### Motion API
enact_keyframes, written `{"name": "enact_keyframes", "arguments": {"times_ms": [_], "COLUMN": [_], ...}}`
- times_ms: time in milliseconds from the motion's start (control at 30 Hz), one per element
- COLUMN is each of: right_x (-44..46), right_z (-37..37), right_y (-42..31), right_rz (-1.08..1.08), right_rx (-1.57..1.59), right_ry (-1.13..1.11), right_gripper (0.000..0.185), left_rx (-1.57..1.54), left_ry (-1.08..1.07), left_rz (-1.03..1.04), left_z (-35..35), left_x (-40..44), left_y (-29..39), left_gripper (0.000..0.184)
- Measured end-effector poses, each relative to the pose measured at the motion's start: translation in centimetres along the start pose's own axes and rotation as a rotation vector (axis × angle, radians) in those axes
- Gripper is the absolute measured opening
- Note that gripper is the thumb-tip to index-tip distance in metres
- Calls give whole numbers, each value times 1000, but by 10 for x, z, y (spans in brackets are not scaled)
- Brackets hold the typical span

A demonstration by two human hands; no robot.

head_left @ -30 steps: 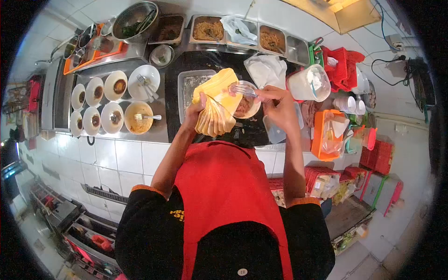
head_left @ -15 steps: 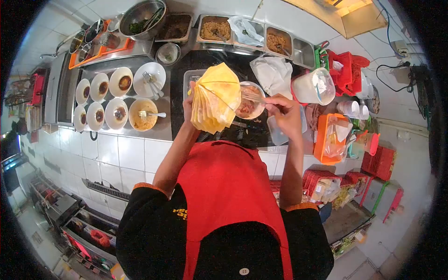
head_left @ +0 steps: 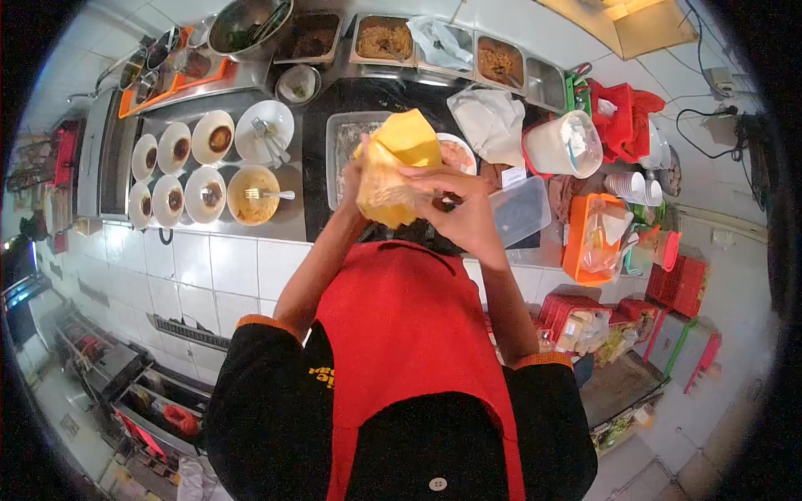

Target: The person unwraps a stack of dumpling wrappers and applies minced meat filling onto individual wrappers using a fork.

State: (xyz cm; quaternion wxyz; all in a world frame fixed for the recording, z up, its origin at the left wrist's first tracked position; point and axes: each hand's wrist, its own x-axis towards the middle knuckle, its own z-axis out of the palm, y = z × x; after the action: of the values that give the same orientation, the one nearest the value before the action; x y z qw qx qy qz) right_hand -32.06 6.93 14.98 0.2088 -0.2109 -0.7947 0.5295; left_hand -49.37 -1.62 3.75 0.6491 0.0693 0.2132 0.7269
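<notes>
My left hand (head_left: pixel 352 179) is closed around a stack of yellow dough wrappers (head_left: pixel 405 138), held up above the counter. My right hand (head_left: pixel 459 204) is against the near face of the stack with its fingers bent together. Whatever those fingers hold is hidden behind them and blurred. Just behind the right hand, a white bowl of pinkish minced filling (head_left: pixel 457 154) is partly covered by the wrappers. A grey plastic tray (head_left: pixel 332 159) dusted with white lies behind the left hand.
Several white bowls with dark sauce (head_left: pixel 212 140) stand at left, beside a bowl with a fork (head_left: pixel 253 209). Metal food pans (head_left: pixel 384 42) line the back. To the right are a clear plastic lid (head_left: pixel 522 213), a white tub (head_left: pixel 576 144) and an orange basket (head_left: pixel 589 238).
My right hand has moved left and toward me, from over the filling bowl with a flat utensil to the wrappers. The wrapper stack has tilted, and its fanned edges no longer show clearly.
</notes>
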Motion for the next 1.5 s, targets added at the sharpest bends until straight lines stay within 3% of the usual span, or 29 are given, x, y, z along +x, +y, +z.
{"name": "enact_keyframes", "arguments": {"times_ms": [33,67,100,167,233,267,333,400,533,600,733,800,933,1033,1133,1200,1333,1400,1433,1500], "right_x": [-2,-4,-9,-19,-31,-41,-46,-47,-40,-33,-35,-35,-23,-20,-18,-20,-34,-30,-26,-32], "right_z": [-5,-14,-24,-47,-69,-73,-62,-44,-45,-53,-45,-46,-48,-43,-66,-90,-135,-142,-142,-139], "right_y": [-7,-12,-12,35,103,142,165,174,159,147,164,161,154,145,124,116,192,191,187,178], "right_rz": [10,130,252,132,348,495,519,504,457,643,558,625,654,610,632,539,588,609,604,718], "right_rx": [5,169,331,363,-86,-326,-522,-781,-882,-898,-959,-985,-1009,-1090,-1122,-962,-688,-250,-252,-135], "right_ry": [-5,-59,-111,0,37,19,35,126,69,-90,11,-94,-99,-67,-123,-90,-182,-278,-289,-275], "right_gripper": [23,25,28,33,25,23,21,18,18,18,16,13,12,18,11,18,26,29,29,26], "left_rx": [-85,-50,-57,710,1087,706,323,-312,-339,-328,-293,-250,-293,-208,-220,-178,-269,-224,-226,-181], "left_ry": [-74,127,135,244,282,319,347,23,-61,-39,31,56,-15,61,108,106,71,141,146,-7], "left_rz": [22,75,72,359,493,451,398,166,159,191,156,154,128,155,141,169,102,140,151,115], "left_z": [-3,-6,-13,-40,-47,-41,-42,-49,-49,-45,-46,-46,-43,-42,-46,-52,-38,-50,-54,-56], "left_x": [-2,-4,-5,-3,-8,-13,-17,-18,-22,-23,-21,-20,-19,-19,-21,-20,-20,-15,-16,-18], "left_y": [1,-1,-1,8,15,23,33,39,35,31,24,22,17,17,19,19,20,18,18,18], "left_gripper": [70,72,72,73,74,73,72,72,70,67,65,63,62,61,61,60,59,59,59,58]}}
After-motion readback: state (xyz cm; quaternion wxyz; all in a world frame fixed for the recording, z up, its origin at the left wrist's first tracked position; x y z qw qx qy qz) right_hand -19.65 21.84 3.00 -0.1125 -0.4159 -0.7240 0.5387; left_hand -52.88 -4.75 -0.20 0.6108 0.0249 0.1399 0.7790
